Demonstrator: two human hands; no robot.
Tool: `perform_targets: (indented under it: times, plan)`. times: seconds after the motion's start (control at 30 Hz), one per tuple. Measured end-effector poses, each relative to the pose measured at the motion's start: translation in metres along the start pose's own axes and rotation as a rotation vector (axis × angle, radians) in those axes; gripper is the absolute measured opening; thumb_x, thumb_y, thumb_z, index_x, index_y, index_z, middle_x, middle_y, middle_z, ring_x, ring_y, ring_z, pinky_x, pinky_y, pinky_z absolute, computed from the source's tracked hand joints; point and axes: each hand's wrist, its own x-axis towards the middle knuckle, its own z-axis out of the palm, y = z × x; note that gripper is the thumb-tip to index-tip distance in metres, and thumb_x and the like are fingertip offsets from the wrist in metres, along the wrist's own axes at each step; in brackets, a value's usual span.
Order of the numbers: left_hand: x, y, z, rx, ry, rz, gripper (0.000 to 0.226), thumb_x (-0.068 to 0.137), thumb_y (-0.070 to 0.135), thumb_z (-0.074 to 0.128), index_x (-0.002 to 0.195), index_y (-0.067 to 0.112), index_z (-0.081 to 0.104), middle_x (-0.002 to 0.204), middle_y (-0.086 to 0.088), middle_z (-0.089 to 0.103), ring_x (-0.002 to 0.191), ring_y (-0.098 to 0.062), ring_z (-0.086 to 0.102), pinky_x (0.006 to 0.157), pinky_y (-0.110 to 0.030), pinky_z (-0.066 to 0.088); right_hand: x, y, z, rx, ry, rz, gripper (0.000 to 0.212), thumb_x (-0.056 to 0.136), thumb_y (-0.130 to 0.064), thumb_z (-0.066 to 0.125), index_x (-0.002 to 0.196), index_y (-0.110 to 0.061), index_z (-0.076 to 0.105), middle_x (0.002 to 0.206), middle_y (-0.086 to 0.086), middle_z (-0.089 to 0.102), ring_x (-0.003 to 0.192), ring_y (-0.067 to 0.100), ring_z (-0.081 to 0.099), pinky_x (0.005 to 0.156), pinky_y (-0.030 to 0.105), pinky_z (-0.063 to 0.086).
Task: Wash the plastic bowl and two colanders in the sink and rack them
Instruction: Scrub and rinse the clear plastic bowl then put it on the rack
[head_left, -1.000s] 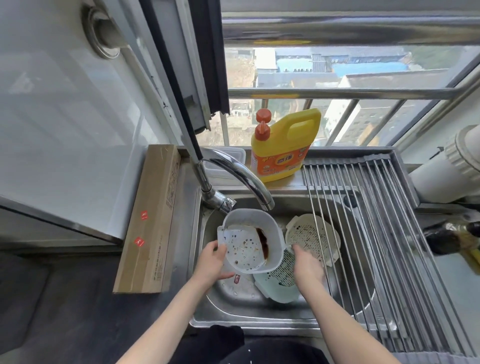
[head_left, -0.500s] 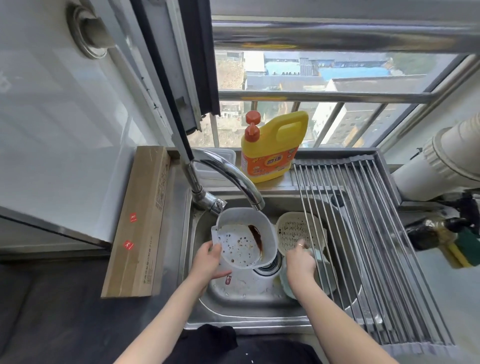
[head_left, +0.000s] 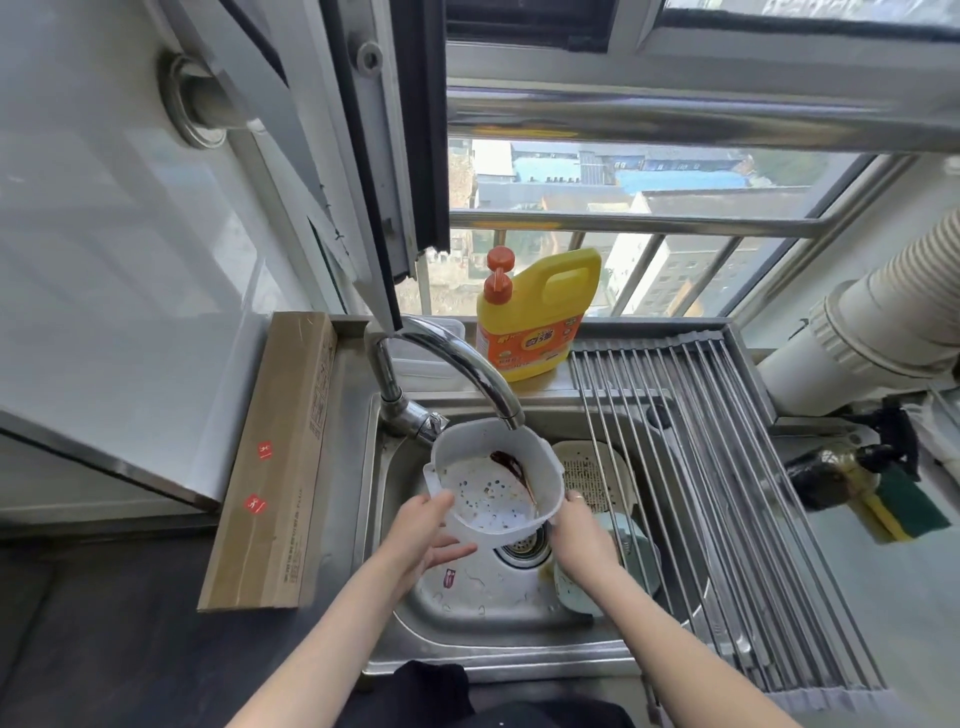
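1. Since half a second ago, right hand has left the colanders and joined left hand on the plastic bowl.
2. Both sets of fingers clamp its near rim, under the faucet, over the sink.
3. Risk: tilted bowl spills its brown residue; wet plastic could slip.

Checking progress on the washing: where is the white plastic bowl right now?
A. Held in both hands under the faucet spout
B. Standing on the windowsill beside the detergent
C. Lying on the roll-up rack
A: the left hand and right hand grip the white plastic bowl under the faucet spout.
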Motion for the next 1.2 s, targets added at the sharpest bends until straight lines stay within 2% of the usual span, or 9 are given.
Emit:
perform_targets:
  times: [0.1, 0.23, 0.43, 0.53, 0.63, 0.73, 0.97, 1.13, 1.2]
  plan:
    - [-0.015, 0.015, 0.005, -0.012, -0.066, 0.007, 0.028, 0.095, 0.017, 0.049, 0.119, 0.002, 0.047, 0.106, -0.02, 0.056, 0.092, -0.037, 0.065, 0.063, -0.04, 0.061, 0.0, -0.005, -0.022, 0.667, 0.086, 0.085, 0.025, 0.092, -0.005, 0.045, 0.101, -0.023, 0.061, 0.103, 0.003, 0.063, 0.09, 0.021, 0.062, 0.083, 0.047, 0.055]
    - [-0.028, 0.032, 0.007, 0.024, -0.118, 0.036, 0.028, 0.095, 0.015, 0.048, 0.119, 0.001, 0.049, 0.106, -0.021, 0.063, 0.088, -0.034, 0.068, 0.069, -0.043, 0.06, -0.002, -0.014, -0.067, 1.214, 0.01, 0.193, 0.029, 0.1, -0.011, 0.037, 0.122, -0.022, 0.053, 0.102, 0.007, 0.065, 0.083, 0.021, 0.065, 0.062, 0.038, 0.058]
    - [-0.043, 0.052, 0.01, 0.14, -0.179, 0.163, 0.03, 0.088, 0.0, 0.047, 0.117, 0.002, 0.054, 0.113, -0.021, 0.066, 0.093, -0.035, 0.07, 0.069, -0.047, 0.06, -0.005, -0.019, -0.09, 0.858, 0.1, -0.091, 0.015, 0.097, -0.026, 0.048, 0.107, -0.023, 0.059, 0.103, -0.004, 0.064, 0.091, 0.011, 0.061, 0.088, 0.042, 0.053]
    - [-0.048, 0.057, 0.009, 0.131, -0.172, 0.248, 0.031, 0.087, -0.004, 0.047, 0.115, 0.007, 0.054, 0.11, -0.017, 0.067, 0.093, -0.031, 0.07, 0.064, -0.042, 0.06, -0.01, -0.025, -0.102, 0.835, 0.127, -0.176, 0.015, 0.096, -0.028, 0.051, 0.107, -0.025, 0.061, 0.097, -0.005, 0.066, 0.091, 0.017, 0.064, 0.08, 0.036, 0.053]
    - [-0.054, 0.061, 0.009, 0.133, -0.15, 0.341, 0.025, 0.087, -0.005, 0.047, 0.103, 0.013, 0.056, 0.106, -0.01, 0.065, 0.094, -0.026, 0.066, 0.062, -0.035, 0.059, -0.011, -0.029, -0.116, 0.741, 0.107, -0.216, 0.018, 0.094, -0.033, 0.053, 0.108, -0.023, 0.062, 0.098, 0.004, 0.068, 0.093, 0.028, 0.066, 0.08, 0.046, 0.056]
    - [-0.059, 0.064, 0.011, 0.137, -0.11, 0.388, 0.025, 0.085, -0.006, 0.045, 0.094, 0.015, 0.054, 0.098, -0.004, 0.061, 0.088, -0.021, 0.062, 0.056, -0.029, 0.055, -0.013, -0.035, -0.126, 0.739, 0.027, -0.216, 0.016, 0.096, -0.029, 0.05, 0.11, -0.024, 0.057, 0.099, -0.002, 0.065, 0.092, 0.021, 0.066, 0.076, 0.042, 0.059]
    - [-0.058, 0.057, 0.011, 0.077, -0.184, 0.324, 0.023, 0.09, -0.002, 0.048, 0.105, 0.012, 0.058, 0.104, -0.01, 0.067, 0.097, -0.029, 0.067, 0.07, -0.039, 0.059, -0.017, -0.034, -0.132, 0.692, 0.024, -0.207, 0.016, 0.096, -0.031, 0.049, 0.107, -0.023, 0.058, 0.1, 0.001, 0.066, 0.093, 0.022, 0.066, 0.081, 0.048, 0.057]
    - [-0.06, 0.056, 0.013, 0.09, -0.177, 0.284, 0.014, 0.09, 0.001, 0.051, 0.103, 0.004, 0.054, 0.103, -0.014, 0.066, 0.091, -0.031, 0.069, 0.07, -0.044, 0.061, -0.014, -0.037, -0.145, 0.67, 0.07, -0.211, 0.041, 0.102, -0.033, 0.034, 0.136, -0.014, 0.046, 0.118, 0.001, 0.059, 0.108, 0.023, 0.058, 0.092, 0.046, 0.051]
    - [-0.063, 0.059, 0.014, 0.063, -0.163, 0.247, 0.013, 0.091, 0.005, 0.051, 0.102, 0.002, 0.055, 0.097, -0.015, 0.067, 0.084, -0.03, 0.07, 0.068, -0.043, 0.061, -0.009, -0.044, -0.156, 0.658, 0.101, -0.229, 0.041, 0.103, -0.03, 0.03, 0.137, -0.012, 0.044, 0.113, -0.001, 0.057, 0.101, 0.019, 0.058, 0.085, 0.04, 0.053]
